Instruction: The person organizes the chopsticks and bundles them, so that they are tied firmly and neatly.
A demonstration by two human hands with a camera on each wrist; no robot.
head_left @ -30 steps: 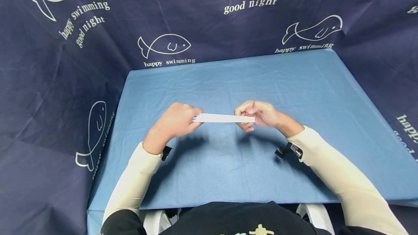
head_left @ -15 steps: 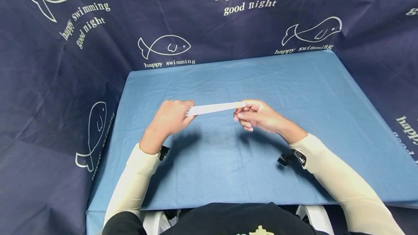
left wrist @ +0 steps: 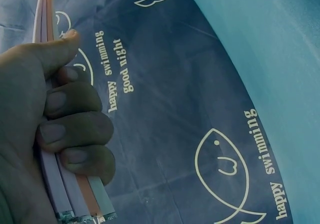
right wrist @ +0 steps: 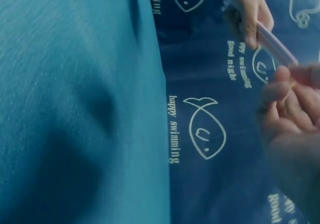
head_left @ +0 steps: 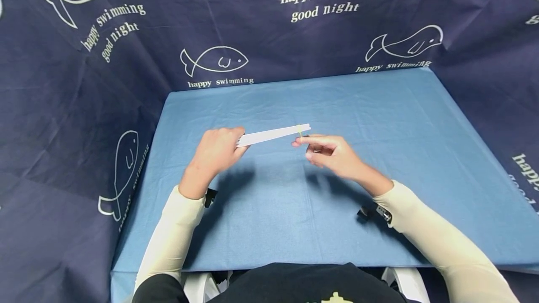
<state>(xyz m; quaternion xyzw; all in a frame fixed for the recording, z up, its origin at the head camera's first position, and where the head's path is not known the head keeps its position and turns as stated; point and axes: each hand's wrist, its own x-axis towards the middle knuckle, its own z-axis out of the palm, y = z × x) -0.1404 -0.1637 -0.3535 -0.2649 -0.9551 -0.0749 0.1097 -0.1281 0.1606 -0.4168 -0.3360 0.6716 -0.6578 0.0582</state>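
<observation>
In the head view my left hand (head_left: 216, 151) grips one end of a bundle of long thin strips (head_left: 271, 135), raised above the table. They look white there; the left wrist view shows pale, pink, orange and greenish strips (left wrist: 97, 199) running through the curled fingers of my left hand (left wrist: 75, 114). A yellow rubber band (head_left: 300, 130) circles the bundle near its right end. My right hand (head_left: 337, 155) is just below that end, the band stretched down to its index finger. In the right wrist view its fingers (right wrist: 280, 92) are bent around a bit of yellow.
A blue cloth (head_left: 269, 219) covers the table below both hands. Dark blue curtains (head_left: 269, 22) with fish prints and lettering stand behind and at the sides. White chair arms (head_left: 406, 279) show at the near edge.
The bundle's right end has risen and tilted upward, and my left hand has shifted slightly left. My right hand has slipped off the strips' end, pulling the rubber band downward from it.
</observation>
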